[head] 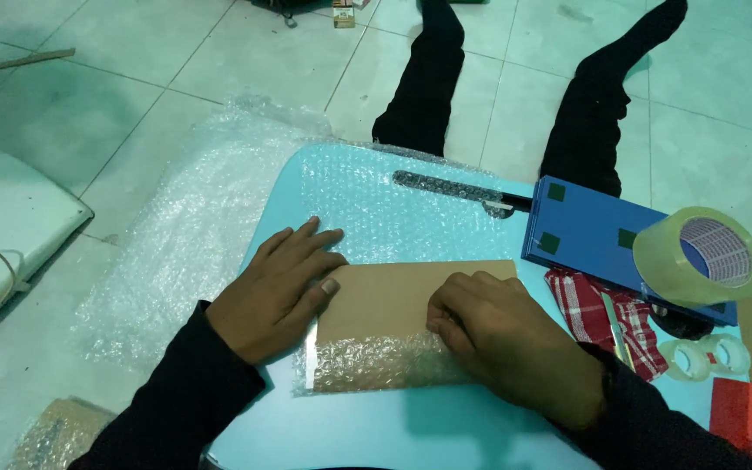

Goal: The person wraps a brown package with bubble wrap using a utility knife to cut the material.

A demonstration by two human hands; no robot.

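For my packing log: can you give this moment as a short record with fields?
surface: light blue table
item: flat brown cardboard parcel, partly wrapped in clear bubble wrap
left hand: flat, pressing the parcel's left edge
right hand: pressing bubble wrap onto the parcel
nearby: big clear tape roll on blue box, red checked cloth

Left hand (276, 292) flat, fingers spread; right hand (502, 335) curled, perhaps pinching.

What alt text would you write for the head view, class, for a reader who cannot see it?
Two hands, left hand and right hand, press a flat brown cardboard parcel partly folded in bubble wrap on a light blue table. A roll of clear tape sits on a blue box at right.
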